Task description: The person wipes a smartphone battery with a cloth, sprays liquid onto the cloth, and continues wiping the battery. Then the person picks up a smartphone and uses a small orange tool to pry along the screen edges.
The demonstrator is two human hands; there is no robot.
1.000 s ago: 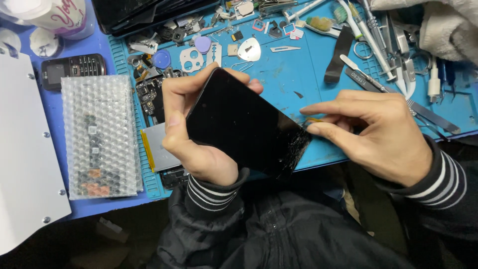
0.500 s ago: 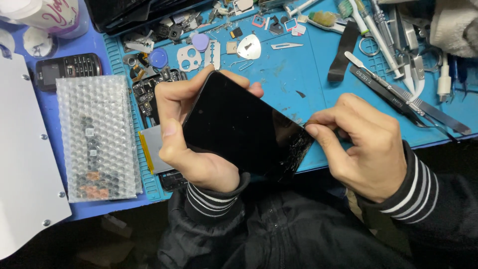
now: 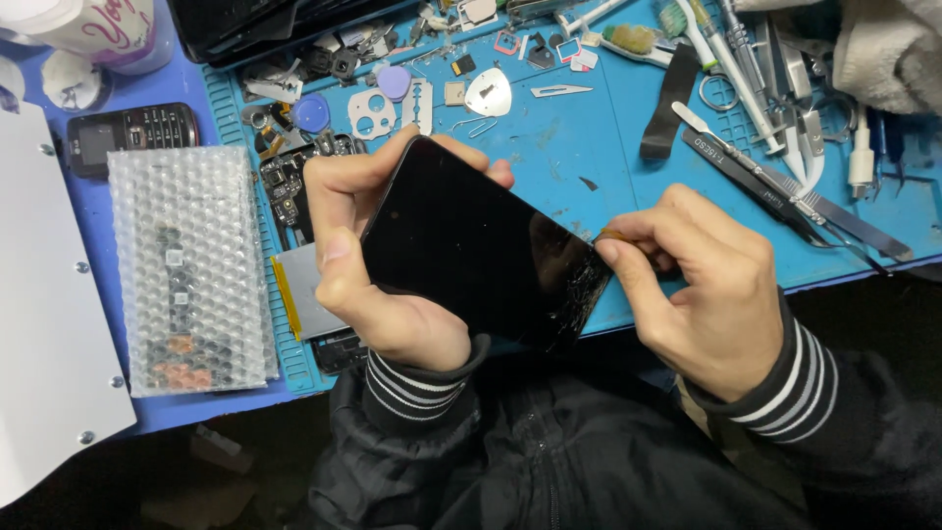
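My left hand (image 3: 378, 265) grips a black smartphone (image 3: 471, 245) with a cracked screen, holding it tilted over the near edge of a blue work mat (image 3: 589, 147). The cracks spread across the phone's lower right corner (image 3: 579, 294). My right hand (image 3: 702, 290) is pinched at that corner's edge, with a thin amber-coloured pick (image 3: 613, 236) showing between thumb and forefinger against the phone's side. Both sleeves are black with striped cuffs.
A bubble-wrap pouch (image 3: 186, 265) with parts lies left, beside an old keypad phone (image 3: 128, 132) and a white panel (image 3: 44, 294). Small parts, picks and a metal plate (image 3: 371, 113) litter the mat's top. Tweezers (image 3: 775, 186), brushes and a cloth (image 3: 883, 49) sit right.
My right hand has slid in from the right and closed on the phone's cracked corner with the pick. The left hand keeps holding the phone in about the same place.
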